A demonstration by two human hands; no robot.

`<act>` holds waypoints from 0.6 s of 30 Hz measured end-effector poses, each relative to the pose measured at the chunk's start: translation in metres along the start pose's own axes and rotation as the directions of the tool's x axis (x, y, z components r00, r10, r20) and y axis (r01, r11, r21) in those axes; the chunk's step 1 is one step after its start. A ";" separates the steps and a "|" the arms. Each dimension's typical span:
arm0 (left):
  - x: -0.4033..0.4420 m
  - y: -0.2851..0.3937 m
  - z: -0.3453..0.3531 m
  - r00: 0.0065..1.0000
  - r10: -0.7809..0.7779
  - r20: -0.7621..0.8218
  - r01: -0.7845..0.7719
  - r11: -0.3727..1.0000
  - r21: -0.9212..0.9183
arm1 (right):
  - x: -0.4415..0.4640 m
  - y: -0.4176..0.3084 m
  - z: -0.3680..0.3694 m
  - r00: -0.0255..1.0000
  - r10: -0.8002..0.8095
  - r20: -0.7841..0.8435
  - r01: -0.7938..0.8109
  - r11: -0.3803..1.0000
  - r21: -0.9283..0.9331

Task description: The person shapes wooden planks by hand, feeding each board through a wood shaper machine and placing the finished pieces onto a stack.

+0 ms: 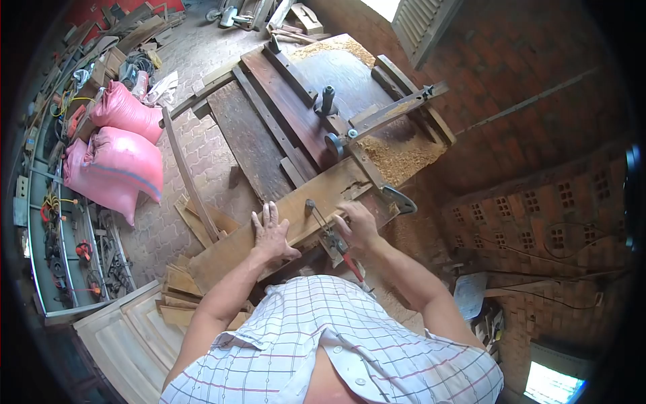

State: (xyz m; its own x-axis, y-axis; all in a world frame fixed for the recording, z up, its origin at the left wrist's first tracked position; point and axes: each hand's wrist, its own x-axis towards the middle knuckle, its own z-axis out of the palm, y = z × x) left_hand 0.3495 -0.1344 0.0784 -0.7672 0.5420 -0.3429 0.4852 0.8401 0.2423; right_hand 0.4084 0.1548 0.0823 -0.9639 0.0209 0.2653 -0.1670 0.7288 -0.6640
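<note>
A long light-brown board lies slantwise across the front of a wooden workbench. My left hand rests flat on the board with its fingers spread. Near the board's right part, my right hand is curled at its front edge, beside a metal clamp with a red handle. What my right fingers hold, if anything, is hidden. The clamp's upper end sits on the board, between my two hands. A dark, ragged gap shows in the board beyond my right hand.
Behind the board, the workbench carries wooden rails, a black upright knob and sawdust. A curved handle juts out at its right. Pink sacks and a tool rack stand left; a brick wall is right.
</note>
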 end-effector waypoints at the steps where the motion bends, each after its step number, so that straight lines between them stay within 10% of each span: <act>1: 0.004 0.001 0.003 1.000 0.002 -0.028 -0.002 1.000 0.003 | 0.025 0.009 0.011 0.992 -0.127 -0.019 0.127 0.992 -0.025; 10: 0.032 -0.021 0.000 0.987 -0.064 -0.146 0.050 0.994 -0.099 | 0.121 0.061 0.086 0.969 -0.111 0.220 0.104 0.994 0.046; 18: 0.125 -0.113 -0.061 0.980 -0.057 -0.190 0.050 0.998 -0.042 | 0.256 0.068 0.144 0.982 -0.182 0.051 0.176 0.979 0.108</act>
State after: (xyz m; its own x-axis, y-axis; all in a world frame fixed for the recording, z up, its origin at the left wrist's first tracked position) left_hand 0.1733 -0.1625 0.0639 -0.8591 0.4799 -0.1778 0.4285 0.8645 0.2626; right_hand 0.1203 0.1116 0.0048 -0.9268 -0.1470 0.3456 -0.3550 0.6431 -0.6785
